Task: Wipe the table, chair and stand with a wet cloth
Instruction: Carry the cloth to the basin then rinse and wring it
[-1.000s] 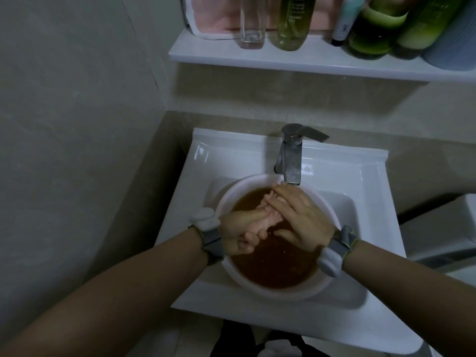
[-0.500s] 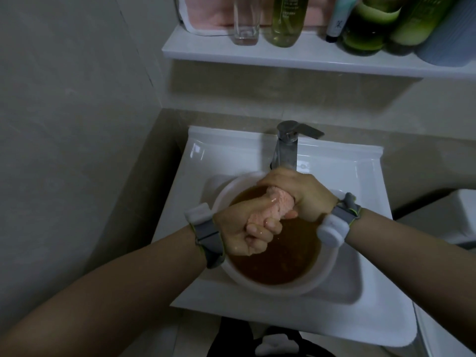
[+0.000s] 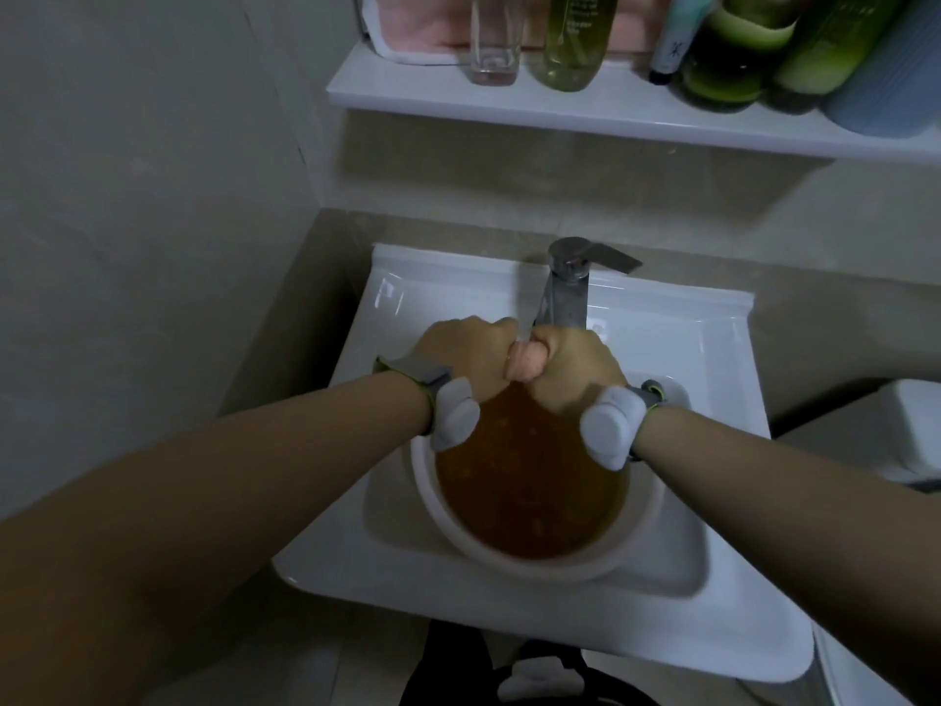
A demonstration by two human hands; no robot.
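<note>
Writing: the yellow-green liquid bottle [image 3: 573,38] on the white wall shelf [image 3: 560,112] carries pale print, too blurred to read. The white-and-teal tube [image 3: 680,38] bears a dark mark, also illegible.

Count:
- On the shelf: one clear glass bottle [image 3: 494,38], the yellow-green bottle, the tube, two green bottles [image 3: 728,53] and one blue ribbed container [image 3: 886,79].
- Below: one chrome lever faucet [image 3: 565,293], one white ceramic sink [image 3: 713,349] and one round white plastic basin [image 3: 646,522] of brown water [image 3: 529,486].
- Each wrist carries one grey band with a white pod [image 3: 453,410].

Task item: the pink wet cloth [image 3: 527,361] is rolled tight and held above the far side of the basin, just in front of the faucet spout. The left hand [image 3: 468,356] and right hand [image 3: 570,372] are both clenched around it, knuckles up, fists touching.

Edges and room: the basin fills most of the sink bowl. A grey wall stands close on the left, and the shelf overhangs the back rim.
</note>
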